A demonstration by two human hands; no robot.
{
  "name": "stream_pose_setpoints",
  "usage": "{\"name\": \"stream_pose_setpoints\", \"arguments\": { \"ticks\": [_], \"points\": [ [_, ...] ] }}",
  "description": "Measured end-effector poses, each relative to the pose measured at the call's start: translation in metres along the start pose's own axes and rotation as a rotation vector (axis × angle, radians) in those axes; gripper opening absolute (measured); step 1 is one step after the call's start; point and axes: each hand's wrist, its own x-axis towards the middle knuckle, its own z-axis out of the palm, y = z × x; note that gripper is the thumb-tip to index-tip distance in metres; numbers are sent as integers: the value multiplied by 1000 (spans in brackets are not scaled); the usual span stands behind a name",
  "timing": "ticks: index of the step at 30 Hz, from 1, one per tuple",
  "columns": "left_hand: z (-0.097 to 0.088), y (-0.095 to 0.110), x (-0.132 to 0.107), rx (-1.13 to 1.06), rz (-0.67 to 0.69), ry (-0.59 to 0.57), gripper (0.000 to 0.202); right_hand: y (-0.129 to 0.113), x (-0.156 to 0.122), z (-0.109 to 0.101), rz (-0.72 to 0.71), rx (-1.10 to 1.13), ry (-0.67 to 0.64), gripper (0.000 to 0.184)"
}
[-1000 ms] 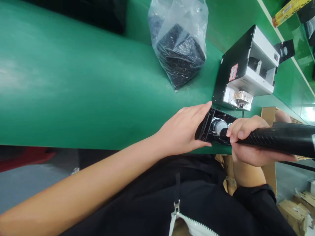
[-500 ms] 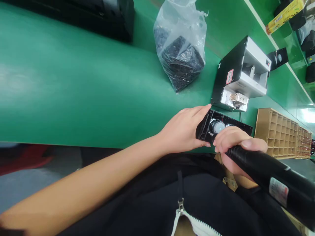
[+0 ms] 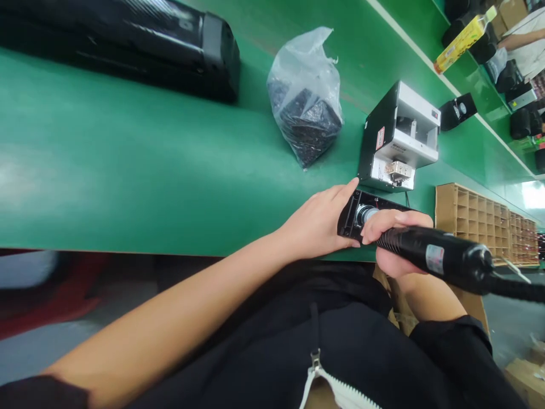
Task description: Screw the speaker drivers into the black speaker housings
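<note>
My right hand (image 3: pixel 389 220) is wrapped round a black electric screwdriver (image 3: pixel 457 258), whose cable runs off to the right. The screwdriver's tip is hidden by my fingers, over a black housing (image 3: pixel 351 216) with a round silver part in it. My left hand (image 3: pixel 317 224) grips the left end of that housing, thumb and fingers on opposite sides. The housing lies on the green table near its front edge, and my right hand covers much of it. Just behind it stands a black and silver machine (image 3: pixel 400 142) with a small metal block at its front.
A clear plastic bag (image 3: pixel 304 108) of dark pieces lies left of the machine. A long black case (image 3: pixel 183 54) is at the far left. Divided cardboard boxes (image 3: pixel 472 218) stand at the right. Farther back are a yellow bottle (image 3: pixel 462 42) and a person's arm (image 3: pixel 522 40).
The screwdriver has swung from slanting down toward me to nearly level across the view, its rear end now in sight. My left hand keeps its hold on the housing. The view has shifted slightly.
</note>
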Motion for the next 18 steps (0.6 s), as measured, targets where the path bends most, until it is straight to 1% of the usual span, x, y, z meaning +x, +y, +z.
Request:
{"name": "stream_pose_setpoints", "arguments": {
  "ticks": [2,4,6,7,8,9,11,12,13,14,15,16,17,18],
  "points": [
    [-5,6,1,61,7,-24,138,-16,13,-7,100,-31,45,74],
    [-11,16,5,149,20,-54,134,-41,33,-27,196,-28,143,72],
    [-15,27,11,227,53,-94,126,-66,55,-56,170,-12,332,69],
    [-17,32,14,254,75,-120,122,-75,65,-73,158,-13,377,69],
    [-19,35,16,278,97,-147,117,-81,73,-88,148,-25,434,70],
    [-21,37,17,302,115,-174,113,-84,80,-102,159,-57,499,66],
    [-33,37,9,327,139,-217,107,-78,88,-124,191,-144,653,59],
    [-44,35,0,323,144,-229,107,-71,90,-131,205,-184,730,57],
    [-58,33,-13,305,147,-232,106,-63,90,-137,218,-211,793,59],
    [-77,30,-31,273,145,-216,105,-53,88,-141,237,-221,836,65],
    [-99,27,-50,246,133,-190,100,-43,86,-146,272,-212,858,71],
    [-124,25,-71,225,111,-124,89,-33,82,-149,310,-189,870,77],
    [-153,21,-91,220,79,-17,80,-23,77,-153,361,-152,863,82],
    [-183,18,-107,239,16,86,71,-14,72,-156,406,-106,844,85]
  ]
}}
